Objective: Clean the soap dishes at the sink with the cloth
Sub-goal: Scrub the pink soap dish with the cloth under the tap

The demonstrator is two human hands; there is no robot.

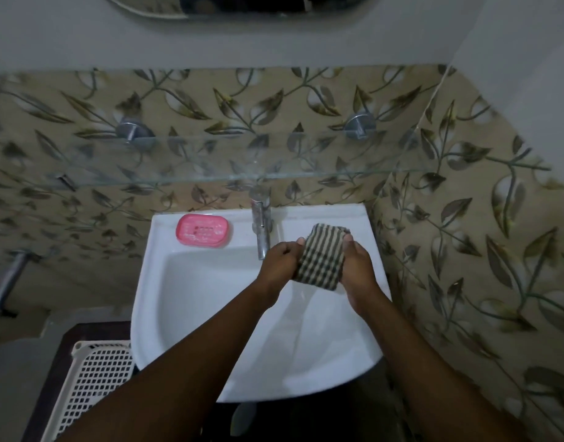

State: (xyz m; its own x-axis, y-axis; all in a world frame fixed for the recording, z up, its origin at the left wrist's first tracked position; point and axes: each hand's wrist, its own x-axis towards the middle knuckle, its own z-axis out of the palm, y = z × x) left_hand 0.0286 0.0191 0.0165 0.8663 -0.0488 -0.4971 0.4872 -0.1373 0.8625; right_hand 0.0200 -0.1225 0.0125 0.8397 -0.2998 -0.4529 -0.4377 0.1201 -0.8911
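Striped cloth (323, 256) is held above sink (185, 298) by left grip (280, 263) and right grip (358, 269) (both closed on it); pink soap dish (203, 229) is seated left of tap (260, 228).

Soap dish (204, 230) on the sink (306, 215) back rim, left of the tap (261, 224); cloth (322, 256) right of it, between left hand (282, 266) and right hand (358, 272), above the basin; basket (95, 384) front-left

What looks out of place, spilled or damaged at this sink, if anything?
Nothing stands out. The pink soap dish sits flat on the sink rim, left of the tap. The left hand and right hand hold the striped cloth above it. No spill or damage shows.
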